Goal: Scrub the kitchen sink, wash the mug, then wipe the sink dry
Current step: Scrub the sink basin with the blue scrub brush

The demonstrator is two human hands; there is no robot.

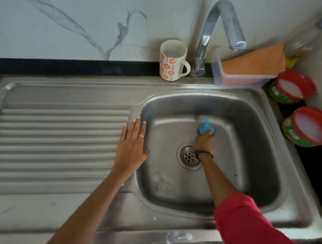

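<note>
Steel sink (263, 115) looks slick; right hand (204, 142) clenches a light blue scrubber (206, 126) by its top, left hand (131, 150) lies flat, released, on the rim.

- A chrome tap (214, 32) stood behind the basin.
- A clear plastic box (237, 78) held a folded orange cloth (255, 60).
- Two red-rimmed tubs (292, 87) (309, 126) of white paste sat right of it.

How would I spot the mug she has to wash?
Find the curved chrome tap behind the sink. The mug stands upright just left of its base, on the sink's back ledge. It alone is white with red-orange flowers.
</note>
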